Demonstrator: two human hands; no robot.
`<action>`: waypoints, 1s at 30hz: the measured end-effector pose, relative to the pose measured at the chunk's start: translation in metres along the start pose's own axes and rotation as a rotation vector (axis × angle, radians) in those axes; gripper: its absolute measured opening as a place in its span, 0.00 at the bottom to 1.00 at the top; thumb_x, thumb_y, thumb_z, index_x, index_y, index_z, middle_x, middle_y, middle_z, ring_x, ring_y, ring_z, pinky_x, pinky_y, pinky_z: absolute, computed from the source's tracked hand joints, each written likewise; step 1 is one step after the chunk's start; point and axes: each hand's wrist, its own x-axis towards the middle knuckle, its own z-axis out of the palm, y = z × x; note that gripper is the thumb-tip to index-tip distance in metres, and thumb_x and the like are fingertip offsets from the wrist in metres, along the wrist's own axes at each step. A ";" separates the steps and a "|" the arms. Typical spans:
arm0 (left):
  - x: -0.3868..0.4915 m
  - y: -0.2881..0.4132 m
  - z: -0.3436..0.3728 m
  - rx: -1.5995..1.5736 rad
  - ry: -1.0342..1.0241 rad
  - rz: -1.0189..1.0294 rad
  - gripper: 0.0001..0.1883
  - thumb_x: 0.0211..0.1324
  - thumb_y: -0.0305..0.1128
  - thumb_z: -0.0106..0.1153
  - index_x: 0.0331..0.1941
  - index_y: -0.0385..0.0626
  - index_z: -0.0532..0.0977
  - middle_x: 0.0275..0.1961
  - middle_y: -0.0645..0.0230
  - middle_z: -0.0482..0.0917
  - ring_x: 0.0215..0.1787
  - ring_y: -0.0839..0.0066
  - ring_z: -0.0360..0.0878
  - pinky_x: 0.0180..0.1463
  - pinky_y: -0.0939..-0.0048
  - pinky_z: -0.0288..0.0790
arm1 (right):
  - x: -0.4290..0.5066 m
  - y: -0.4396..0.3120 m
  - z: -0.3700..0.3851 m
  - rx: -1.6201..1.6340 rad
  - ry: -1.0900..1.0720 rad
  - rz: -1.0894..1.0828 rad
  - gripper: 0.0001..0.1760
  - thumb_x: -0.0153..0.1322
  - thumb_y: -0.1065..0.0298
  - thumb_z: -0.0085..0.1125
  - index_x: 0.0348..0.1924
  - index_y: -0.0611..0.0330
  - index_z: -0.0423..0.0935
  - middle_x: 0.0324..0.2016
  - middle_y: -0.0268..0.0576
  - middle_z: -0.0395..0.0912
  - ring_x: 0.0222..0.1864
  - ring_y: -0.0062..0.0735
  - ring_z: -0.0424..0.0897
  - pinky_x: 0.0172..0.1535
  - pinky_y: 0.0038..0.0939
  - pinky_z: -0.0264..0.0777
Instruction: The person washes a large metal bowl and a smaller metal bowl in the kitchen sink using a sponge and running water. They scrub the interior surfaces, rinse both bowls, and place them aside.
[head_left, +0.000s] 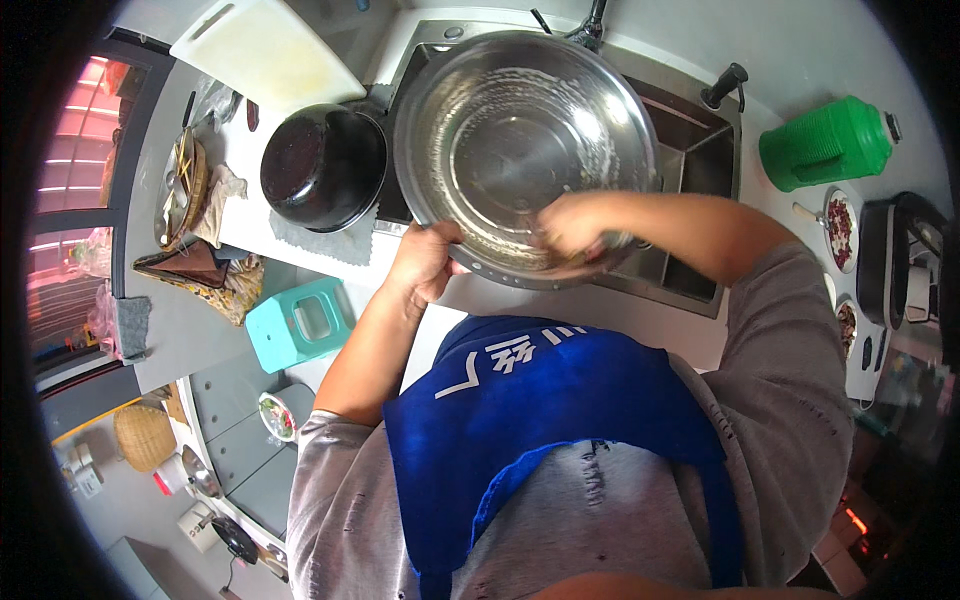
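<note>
A large stainless steel basin (517, 150), wet and streaked with suds inside, is tilted over the left part of a double-bowl sink (694, 176). My left hand (429, 262) grips the basin's near left rim, with the thumb on the edge. Inside the basin, against its near right wall, is my right hand (581, 229), blurred by motion. Something small and pale greenish shows at its fingers, too blurred to name. A black faucet (590, 28) stands behind the basin. To the left, a black pot (324, 166) rests bottom up on a grey cloth (322, 238).
A white cutting board (266, 56) leans at the back left. A woven basket with utensils (187, 191) lies far left, above a turquoise plastic stool (300, 324). Right of the sink are a black dispenser (724, 85), a green jug (825, 144) and a bowl of red food (840, 229).
</note>
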 end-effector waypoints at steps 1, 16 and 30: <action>0.000 -0.001 0.002 0.047 -0.041 -0.018 0.10 0.49 0.19 0.48 0.37 0.33 0.70 0.29 0.60 0.75 0.22 0.69 0.77 0.21 0.70 0.76 | 0.005 -0.017 0.006 0.288 0.167 -0.081 0.12 0.65 0.70 0.53 0.40 0.65 0.68 0.33 0.52 0.76 0.36 0.48 0.77 0.42 0.39 0.71; -0.021 0.005 0.031 0.060 0.071 0.140 0.17 0.53 0.20 0.43 0.48 0.28 0.66 0.34 0.52 0.77 0.23 0.70 0.78 0.17 0.78 0.72 | -0.010 0.077 -0.046 -0.163 0.836 0.618 0.11 0.60 0.65 0.55 0.33 0.61 0.77 0.33 0.54 0.78 0.35 0.43 0.81 0.37 0.39 0.75; -0.047 0.019 -0.030 0.472 0.287 0.606 0.32 0.47 0.18 0.43 0.62 0.39 0.53 0.53 0.58 0.69 0.54 0.70 0.67 0.58 0.75 0.59 | -0.014 0.110 -0.075 0.126 0.612 0.458 0.25 0.63 0.53 0.58 0.46 0.63 0.75 0.37 0.53 0.78 0.33 0.46 0.79 0.35 0.38 0.75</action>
